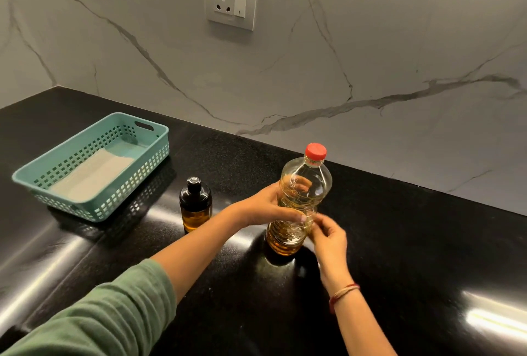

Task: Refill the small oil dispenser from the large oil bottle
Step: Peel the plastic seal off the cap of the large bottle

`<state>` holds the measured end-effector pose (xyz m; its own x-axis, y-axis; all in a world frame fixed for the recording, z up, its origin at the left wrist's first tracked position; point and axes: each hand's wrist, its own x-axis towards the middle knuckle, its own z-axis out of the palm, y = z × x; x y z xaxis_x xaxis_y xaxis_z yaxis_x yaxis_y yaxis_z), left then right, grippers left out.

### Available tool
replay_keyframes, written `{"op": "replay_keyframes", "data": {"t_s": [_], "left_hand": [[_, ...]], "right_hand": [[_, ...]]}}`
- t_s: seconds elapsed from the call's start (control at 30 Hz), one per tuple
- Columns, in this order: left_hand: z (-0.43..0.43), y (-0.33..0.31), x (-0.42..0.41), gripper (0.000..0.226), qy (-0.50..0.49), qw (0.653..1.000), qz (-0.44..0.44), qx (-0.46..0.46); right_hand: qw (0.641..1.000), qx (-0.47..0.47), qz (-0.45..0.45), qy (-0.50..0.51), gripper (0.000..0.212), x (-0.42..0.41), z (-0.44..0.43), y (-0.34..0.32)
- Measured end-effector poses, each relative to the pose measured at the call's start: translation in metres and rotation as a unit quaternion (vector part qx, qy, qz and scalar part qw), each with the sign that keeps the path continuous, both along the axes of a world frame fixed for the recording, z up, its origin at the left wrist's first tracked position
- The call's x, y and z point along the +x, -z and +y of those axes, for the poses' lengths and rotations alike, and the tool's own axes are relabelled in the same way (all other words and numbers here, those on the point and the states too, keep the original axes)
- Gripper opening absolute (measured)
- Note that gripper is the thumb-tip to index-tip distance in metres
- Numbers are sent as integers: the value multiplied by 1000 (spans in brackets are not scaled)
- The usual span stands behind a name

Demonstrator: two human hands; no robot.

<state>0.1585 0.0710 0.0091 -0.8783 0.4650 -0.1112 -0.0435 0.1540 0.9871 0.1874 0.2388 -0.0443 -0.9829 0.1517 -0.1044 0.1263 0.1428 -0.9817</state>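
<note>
- Two hands on one bottle: the left hand wraps its ribbed waist, thumb across the front. The right hand has its fingertips at the lower right side, and I cannot tell whether they touch or pinch.
- Bottle: clear plastic, upright on the counter, red cap screwed on, amber oil inside.
- Dispenser: dark glass, black top on, upright, left of the bottle and apart from it, just beyond the left forearm; some oil shows in its lower half.
- Step, as judged: steadying the bottle before uncapping.
- Method: left grip firm but not squeezing, since thin ribbed plastic likely gives and would push oil out once open. Right hand goes up to the cap, with the base kept on the counter while twisting.
- Also needed: dispenser top off and dispenser drawn close. Its narrow neck calls for a slow, thin pour.
- Basket: teal, far left, holds a folded cloth, handy for drips.
</note>
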Motion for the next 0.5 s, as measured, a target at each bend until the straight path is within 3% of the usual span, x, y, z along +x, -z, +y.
{"op": "replay_keyframes", "data": {"t_s": [0.17, 0.27, 0.4, 0.5], "left_hand": [[-1, -1, 1, 50, -1, 1000, 6, 7], [0, -2, 2, 53, -4, 1000, 4, 19], [2, -4, 3, 56, -9, 1000, 3, 18], [1, -3, 3, 57, -8, 1000, -4, 16]], "right_hand": [[992, 8, 102, -73, 23, -23, 12, -45], [992, 18, 56, -110, 26, -29, 11, -30], [987, -38, -49, -147, 27, -27, 11, -9], [981, -86, -21, -174, 38, -29, 16, -24]]}}
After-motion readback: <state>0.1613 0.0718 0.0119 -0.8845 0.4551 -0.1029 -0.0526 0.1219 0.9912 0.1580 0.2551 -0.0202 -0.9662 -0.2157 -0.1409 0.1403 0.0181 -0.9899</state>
